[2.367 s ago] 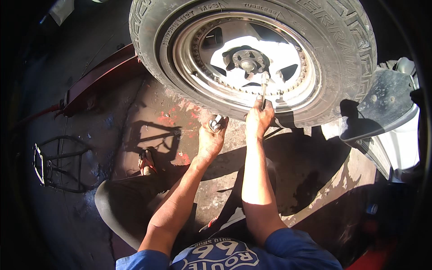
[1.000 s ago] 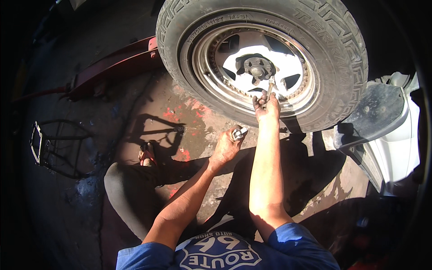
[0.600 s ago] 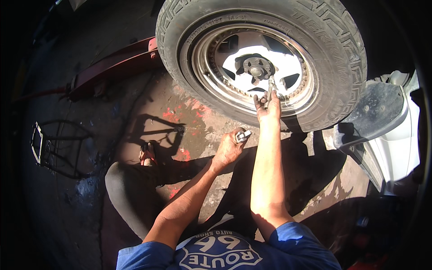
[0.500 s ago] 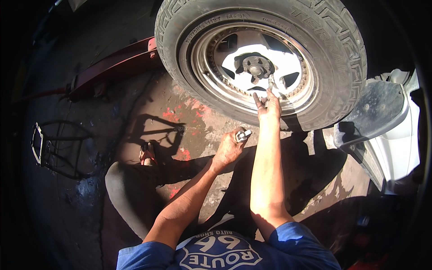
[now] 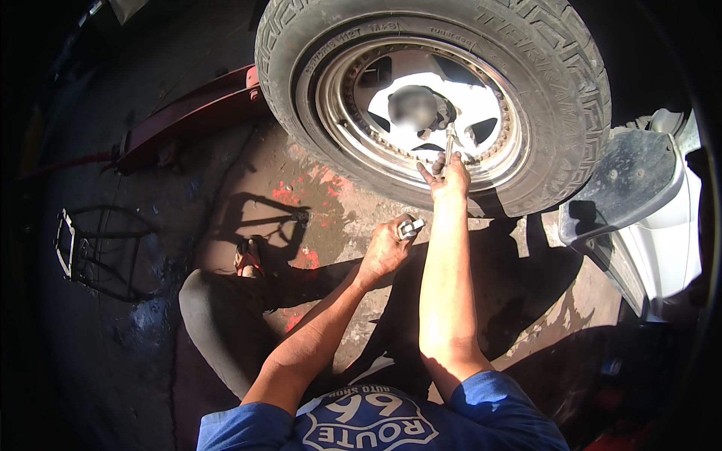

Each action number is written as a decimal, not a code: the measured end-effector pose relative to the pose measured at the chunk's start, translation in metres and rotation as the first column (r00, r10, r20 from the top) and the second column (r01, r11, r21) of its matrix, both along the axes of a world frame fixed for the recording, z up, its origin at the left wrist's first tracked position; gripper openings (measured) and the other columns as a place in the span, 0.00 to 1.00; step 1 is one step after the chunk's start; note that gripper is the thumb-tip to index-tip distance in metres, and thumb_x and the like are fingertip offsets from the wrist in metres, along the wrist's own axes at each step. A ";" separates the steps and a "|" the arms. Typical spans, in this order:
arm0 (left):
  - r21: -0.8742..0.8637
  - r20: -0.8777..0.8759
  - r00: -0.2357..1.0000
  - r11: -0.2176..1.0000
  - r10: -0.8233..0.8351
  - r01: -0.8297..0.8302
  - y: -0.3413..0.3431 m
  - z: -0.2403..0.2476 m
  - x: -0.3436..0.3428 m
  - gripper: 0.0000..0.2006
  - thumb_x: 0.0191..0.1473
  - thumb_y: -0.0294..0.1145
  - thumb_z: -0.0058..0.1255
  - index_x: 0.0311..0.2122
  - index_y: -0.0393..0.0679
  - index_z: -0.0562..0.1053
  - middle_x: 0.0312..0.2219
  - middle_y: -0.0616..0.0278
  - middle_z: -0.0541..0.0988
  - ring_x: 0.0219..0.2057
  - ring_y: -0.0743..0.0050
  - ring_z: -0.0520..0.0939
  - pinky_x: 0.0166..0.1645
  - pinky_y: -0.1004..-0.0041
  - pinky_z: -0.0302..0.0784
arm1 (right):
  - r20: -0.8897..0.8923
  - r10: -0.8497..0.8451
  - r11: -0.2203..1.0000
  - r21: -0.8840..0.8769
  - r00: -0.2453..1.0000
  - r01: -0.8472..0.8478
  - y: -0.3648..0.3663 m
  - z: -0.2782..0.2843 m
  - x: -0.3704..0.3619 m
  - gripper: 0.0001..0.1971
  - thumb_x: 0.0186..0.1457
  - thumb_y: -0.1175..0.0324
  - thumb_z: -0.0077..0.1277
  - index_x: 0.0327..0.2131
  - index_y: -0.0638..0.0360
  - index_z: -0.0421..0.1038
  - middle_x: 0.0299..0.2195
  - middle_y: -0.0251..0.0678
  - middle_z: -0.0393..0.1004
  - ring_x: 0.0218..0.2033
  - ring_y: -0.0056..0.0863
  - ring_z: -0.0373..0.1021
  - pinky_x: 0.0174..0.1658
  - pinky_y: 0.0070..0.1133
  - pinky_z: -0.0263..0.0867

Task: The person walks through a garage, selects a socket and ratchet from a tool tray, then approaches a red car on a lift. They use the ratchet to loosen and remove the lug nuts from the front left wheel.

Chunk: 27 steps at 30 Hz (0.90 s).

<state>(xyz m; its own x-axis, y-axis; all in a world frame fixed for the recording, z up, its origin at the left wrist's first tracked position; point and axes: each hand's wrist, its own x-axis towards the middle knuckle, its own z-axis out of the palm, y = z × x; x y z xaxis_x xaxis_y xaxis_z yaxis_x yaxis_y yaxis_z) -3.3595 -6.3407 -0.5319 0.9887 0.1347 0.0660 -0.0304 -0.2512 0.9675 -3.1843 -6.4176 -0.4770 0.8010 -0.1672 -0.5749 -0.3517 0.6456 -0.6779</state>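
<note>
Before me stands a car wheel with a chunky black tyre (image 5: 553,113) and a silver rim (image 5: 513,153). My right hand (image 5: 452,178) is closed on a slim metal rod (image 5: 450,139), which looks like a socket extension and points up toward the hub. Whether its tip touches a bolt is too small to tell. The hub centre (image 5: 414,107) is blurred. Lower and to the left, my left hand (image 5: 384,249) is wrapped around a silver metal tool (image 5: 411,228). Only its shiny end shows; its kind is unclear.
A red jack (image 5: 192,113) reaches to the wheel from the left. On the floor at the left is a black metal frame stand (image 5: 69,244). Right of the tyre are a dark panel (image 5: 630,180) and a white body part (image 5: 654,259). My bent knee is at lower left.
More of the metal rod shows above my right hand, which sits slightly lower. My left hand has shifted a little to the right with the silver tool.
</note>
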 end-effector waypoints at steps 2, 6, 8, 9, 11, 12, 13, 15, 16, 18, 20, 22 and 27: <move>0.004 -0.005 1.000 1.000 -0.005 0.005 0.000 0.000 0.000 0.06 0.58 0.30 0.52 0.36 0.38 0.73 0.24 0.51 0.78 0.26 0.58 0.80 0.34 0.65 0.75 | -0.003 -0.037 0.991 0.125 0.999 0.037 0.001 -0.003 -0.001 0.10 0.65 0.65 0.48 0.39 0.63 0.68 0.24 0.29 0.62 0.21 0.19 0.60 0.43 0.41 0.79; -0.021 -0.025 1.000 1.000 -0.011 0.010 0.001 0.001 -0.001 0.06 0.57 0.29 0.51 0.36 0.38 0.73 0.24 0.51 0.78 0.26 0.59 0.80 0.34 0.65 0.75 | 0.126 0.090 0.996 -0.004 0.988 -0.090 0.000 -0.005 -0.004 0.13 0.68 0.61 0.40 0.40 0.61 0.68 0.27 0.30 0.64 0.22 0.21 0.61 0.45 0.47 0.75; -0.023 -0.026 1.000 1.000 -0.014 0.013 0.002 0.001 0.000 0.05 0.57 0.28 0.51 0.36 0.38 0.73 0.24 0.51 0.78 0.26 0.60 0.80 0.34 0.66 0.75 | 0.089 0.050 0.997 -0.059 0.995 -0.045 0.000 -0.004 -0.006 0.11 0.66 0.63 0.45 0.41 0.62 0.68 0.26 0.28 0.62 0.24 0.19 0.61 0.46 0.46 0.75; -0.021 -0.023 1.000 1.000 -0.012 0.011 0.003 0.001 0.000 0.05 0.57 0.28 0.51 0.36 0.38 0.73 0.24 0.52 0.78 0.26 0.61 0.80 0.34 0.66 0.74 | 0.064 0.043 0.998 -0.055 0.997 -0.039 -0.001 -0.003 -0.007 0.10 0.65 0.65 0.47 0.40 0.62 0.68 0.26 0.27 0.61 0.24 0.18 0.60 0.46 0.45 0.75; -0.022 -0.024 1.000 1.000 -0.011 0.011 0.002 0.000 0.000 0.05 0.58 0.28 0.51 0.36 0.38 0.73 0.24 0.52 0.78 0.26 0.62 0.80 0.34 0.66 0.74 | -0.012 0.063 0.998 -0.020 0.998 -0.063 -0.001 -0.001 -0.007 0.07 0.62 0.69 0.52 0.40 0.61 0.68 0.26 0.27 0.59 0.24 0.17 0.59 0.45 0.41 0.77; -0.023 -0.026 1.000 1.000 -0.012 0.011 0.003 0.000 0.000 0.05 0.58 0.28 0.50 0.36 0.38 0.73 0.24 0.53 0.78 0.26 0.62 0.80 0.34 0.66 0.74 | 0.037 0.098 0.995 0.013 0.995 -0.099 0.000 -0.001 -0.007 0.08 0.62 0.68 0.52 0.40 0.62 0.69 0.26 0.27 0.60 0.24 0.17 0.60 0.44 0.42 0.77; -0.019 -0.029 1.000 1.000 -0.011 0.010 0.002 -0.001 0.000 0.05 0.58 0.28 0.50 0.35 0.38 0.73 0.24 0.53 0.78 0.27 0.63 0.80 0.34 0.67 0.74 | 0.054 0.071 0.997 0.001 0.996 -0.071 -0.001 0.000 -0.008 0.08 0.62 0.67 0.51 0.39 0.62 0.69 0.25 0.28 0.61 0.23 0.18 0.60 0.43 0.42 0.78; -0.051 -0.016 1.000 0.999 0.002 -0.003 0.001 -0.001 -0.001 0.04 0.58 0.27 0.50 0.35 0.37 0.73 0.24 0.53 0.78 0.27 0.65 0.79 0.34 0.67 0.74 | 0.134 0.090 0.996 -0.003 0.987 -0.090 -0.001 0.001 -0.007 0.08 0.62 0.66 0.52 0.38 0.62 0.69 0.25 0.29 0.62 0.22 0.18 0.60 0.41 0.42 0.78; -0.062 -0.007 1.000 0.998 0.009 -0.010 0.001 -0.001 -0.001 0.04 0.57 0.26 0.50 0.35 0.37 0.73 0.25 0.54 0.78 0.27 0.65 0.79 0.34 0.67 0.74 | 0.109 0.040 0.999 -0.036 0.993 -0.037 -0.002 0.002 -0.007 0.09 0.62 0.66 0.52 0.37 0.62 0.69 0.24 0.29 0.62 0.22 0.18 0.59 0.41 0.42 0.78; -0.031 -0.015 1.000 0.999 0.014 -0.015 0.001 -0.001 -0.002 0.04 0.57 0.25 0.50 0.35 0.37 0.73 0.25 0.54 0.78 0.27 0.66 0.79 0.35 0.67 0.74 | 0.114 0.022 0.997 -0.081 0.993 -0.013 -0.002 0.003 -0.007 0.09 0.63 0.65 0.51 0.37 0.62 0.69 0.24 0.30 0.61 0.22 0.19 0.59 0.41 0.42 0.78; -0.020 -0.001 1.000 1.000 0.017 -0.017 0.002 0.000 -0.002 0.04 0.57 0.25 0.50 0.35 0.37 0.73 0.25 0.54 0.78 0.27 0.67 0.78 0.35 0.68 0.74 | 0.033 -0.002 0.999 -0.046 0.999 0.004 -0.002 0.003 -0.005 0.12 0.64 0.63 0.48 0.34 0.63 0.70 0.24 0.30 0.62 0.23 0.20 0.61 0.42 0.44 0.78; -0.023 -0.009 1.000 1.000 0.004 -0.004 0.003 0.001 -0.003 0.04 0.57 0.25 0.50 0.35 0.37 0.74 0.25 0.54 0.78 0.27 0.67 0.78 0.35 0.68 0.74 | -0.021 -0.046 0.998 0.033 0.999 0.046 -0.001 0.002 -0.004 0.14 0.65 0.62 0.47 0.32 0.64 0.70 0.23 0.30 0.62 0.24 0.20 0.62 0.42 0.45 0.77; -0.072 0.023 1.000 0.997 0.011 -0.009 0.000 -0.002 -0.010 0.04 0.55 0.25 0.49 0.35 0.38 0.71 0.25 0.43 0.76 0.28 0.43 0.79 0.35 0.61 0.74 | 0.083 0.206 0.956 -0.230 0.975 -0.183 -0.005 -0.005 -0.006 0.18 0.68 0.55 0.40 0.39 0.65 0.66 0.20 0.28 0.60 0.17 0.18 0.57 0.37 0.33 0.77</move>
<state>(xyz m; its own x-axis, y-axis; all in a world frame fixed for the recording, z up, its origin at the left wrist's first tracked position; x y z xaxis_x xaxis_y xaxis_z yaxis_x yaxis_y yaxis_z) -3.3696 -6.3403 -0.5335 0.9856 0.1496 0.0786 -0.0508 -0.1814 0.9821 -3.1899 -6.4227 -0.4817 0.8844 -0.1147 -0.4525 -0.3750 0.4027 -0.8350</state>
